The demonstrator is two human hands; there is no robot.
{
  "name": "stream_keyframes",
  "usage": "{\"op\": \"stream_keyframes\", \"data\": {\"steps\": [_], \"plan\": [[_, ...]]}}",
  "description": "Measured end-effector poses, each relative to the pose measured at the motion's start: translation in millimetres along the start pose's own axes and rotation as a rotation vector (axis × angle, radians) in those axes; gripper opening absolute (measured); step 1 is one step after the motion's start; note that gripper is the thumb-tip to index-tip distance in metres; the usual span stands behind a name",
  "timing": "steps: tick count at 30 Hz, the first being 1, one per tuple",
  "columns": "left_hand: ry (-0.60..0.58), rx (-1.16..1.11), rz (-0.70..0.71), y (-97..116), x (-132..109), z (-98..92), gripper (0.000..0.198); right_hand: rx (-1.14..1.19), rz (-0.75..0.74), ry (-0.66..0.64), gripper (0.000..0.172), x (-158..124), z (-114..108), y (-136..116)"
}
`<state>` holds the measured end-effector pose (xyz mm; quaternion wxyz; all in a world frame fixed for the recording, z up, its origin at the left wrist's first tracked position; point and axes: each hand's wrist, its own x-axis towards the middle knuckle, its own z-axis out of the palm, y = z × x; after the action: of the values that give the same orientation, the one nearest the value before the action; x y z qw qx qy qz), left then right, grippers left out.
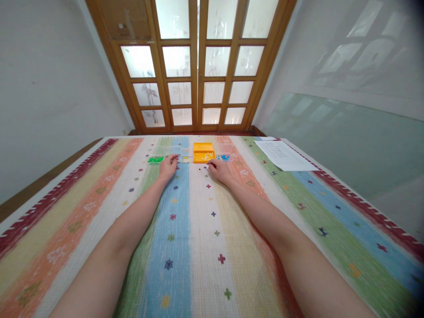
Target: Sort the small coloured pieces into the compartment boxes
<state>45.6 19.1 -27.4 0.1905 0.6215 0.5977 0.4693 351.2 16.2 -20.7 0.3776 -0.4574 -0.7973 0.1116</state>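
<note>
My left hand (168, 165) reaches to a small clear box at the far part of the table. Its fingers are curled together over the box, and whatever they hold is hidden. Just left of it, a clear box of small green pieces (155, 160) lies on the cloth. My right hand (219, 169) rests by the near right corner of an open yellow box (203, 146), thumb and fingers pinched on something too small to name. Small white pieces (207, 156) lie in the yellow box. Small blue pieces (223, 157) sit in a clear box behind my right hand.
A few small yellow pieces (186, 159) lie in a clear box between my left hand and the yellow box. A striped tablecloth (202, 247) covers the table. Printed paper (284, 155) lies at the far right. Wooden glazed doors (198, 66) stand beyond the table.
</note>
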Motion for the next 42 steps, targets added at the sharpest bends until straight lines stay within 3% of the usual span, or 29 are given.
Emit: {"op": "stream_keyframes", "data": {"steps": [3,7,11,35,42], "plan": [[-0.1,0.159,0.224,13.8,-9.9,5.6,0.028,-0.005,-0.001,-0.003,0.022,-0.2,-1.2,-1.8],[-0.372,0.258,0.558,36.8,-25.9,14.0,0.031,-0.001,0.001,-0.002,0.021,0.1,-0.5,-1.7],[-0.548,0.366,0.727,53.2,-36.9,18.5,0.04,0.003,0.008,0.001,0.022,0.4,1.3,0.8],[-0.616,0.395,0.691,64.4,-45.2,24.1,0.043,-0.017,0.017,-0.018,0.024,-0.2,-2.6,-3.9],[-0.51,0.346,0.63,58.0,-40.2,21.0,0.04,-0.009,0.012,-0.017,0.024,0.0,-2.7,-4.3]]}}
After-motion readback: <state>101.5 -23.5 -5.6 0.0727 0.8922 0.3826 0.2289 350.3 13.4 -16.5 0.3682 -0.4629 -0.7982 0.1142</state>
